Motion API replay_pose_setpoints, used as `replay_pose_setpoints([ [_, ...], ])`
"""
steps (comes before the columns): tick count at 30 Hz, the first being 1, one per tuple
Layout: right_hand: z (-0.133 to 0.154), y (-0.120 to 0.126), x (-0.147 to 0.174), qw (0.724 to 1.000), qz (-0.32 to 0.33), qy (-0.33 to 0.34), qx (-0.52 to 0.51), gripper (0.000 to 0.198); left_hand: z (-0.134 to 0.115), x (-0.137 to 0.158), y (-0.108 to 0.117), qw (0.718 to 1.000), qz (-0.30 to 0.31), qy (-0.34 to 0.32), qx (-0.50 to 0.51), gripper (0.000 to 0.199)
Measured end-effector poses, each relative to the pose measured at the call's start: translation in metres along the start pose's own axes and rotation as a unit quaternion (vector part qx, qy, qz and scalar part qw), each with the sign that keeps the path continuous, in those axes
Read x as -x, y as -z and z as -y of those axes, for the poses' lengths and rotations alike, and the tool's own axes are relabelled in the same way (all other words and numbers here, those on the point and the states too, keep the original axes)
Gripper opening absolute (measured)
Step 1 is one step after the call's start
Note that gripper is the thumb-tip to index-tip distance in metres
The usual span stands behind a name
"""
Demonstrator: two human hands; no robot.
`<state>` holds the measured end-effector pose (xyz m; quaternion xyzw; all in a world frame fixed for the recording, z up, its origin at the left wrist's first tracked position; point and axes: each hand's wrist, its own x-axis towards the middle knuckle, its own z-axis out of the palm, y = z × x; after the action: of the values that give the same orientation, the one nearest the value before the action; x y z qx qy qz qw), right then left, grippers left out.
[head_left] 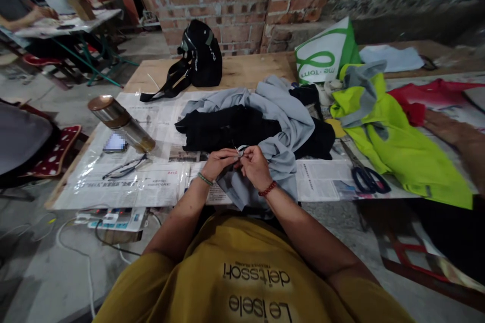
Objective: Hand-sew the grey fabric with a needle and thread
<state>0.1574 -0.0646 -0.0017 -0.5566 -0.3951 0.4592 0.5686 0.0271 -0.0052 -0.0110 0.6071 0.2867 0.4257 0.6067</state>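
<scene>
I have my left hand (222, 161) and right hand (255, 162) pinched nearly closed on one small whitish piece (241, 152), unclear to me, over the crumpled light-grey cloth (293, 123).

The mustard shirt (242, 245) bears black lettering (256, 276).

Flask (132, 130) shiny mtl; garmt (299, 118) matt cloth; tbl (257, 65) wood; newsppr (125, 192) glossy; wall (223, 5) rough brick.

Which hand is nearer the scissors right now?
Right. The right hand is to the left of the scissors, not touching them; the left hand is farther left.
</scene>
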Motion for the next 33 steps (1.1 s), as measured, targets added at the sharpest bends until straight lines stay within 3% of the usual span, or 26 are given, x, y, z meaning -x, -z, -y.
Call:
replay_pose_setpoints([
  [3,0.01,0.004,0.003,0.998,0.025,0.006,0.063,0.013,0.002,0.0,0.002,1.0,-0.01,-0.002,-0.002,0.015],
  [5,0.022,0.014,0.007,0.985,0.049,0.056,0.156,0.007,0.003,-0.001,0.002,1.0,-0.012,0.001,-0.002,0.014],
  [9,0.046,0.04,0.005,0.921,-0.048,0.223,0.317,0.012,0.002,0.0,0.0,1.0,-0.001,0.008,-0.007,0.014],
  [12,0.054,0.049,-0.005,0.897,-0.062,0.256,0.356,0.018,0.0,0.0,-0.002,1.0,0.014,0.011,-0.012,0.015],
  [16,0.048,0.038,-0.016,0.901,0.06,0.214,0.372,0.018,0.0,0.001,-0.002,1.0,0.026,0.016,-0.005,0.016],
  [19,0.043,0.028,-0.018,0.918,0.109,0.165,0.343,0.013,0.002,0.001,-0.001,0.999,0.021,0.03,0.004,0.015],
  [28,0.039,0.031,-0.025,0.976,0.13,0.024,0.175,0.011,0.002,0.001,-0.002,0.998,0.04,0.051,0.004,0.016],
  [33,0.034,0.026,-0.033,0.998,0.053,-0.032,0.028,0.014,0.003,-0.001,-0.001,0.997,-0.008,0.066,0.041,0.019],
])
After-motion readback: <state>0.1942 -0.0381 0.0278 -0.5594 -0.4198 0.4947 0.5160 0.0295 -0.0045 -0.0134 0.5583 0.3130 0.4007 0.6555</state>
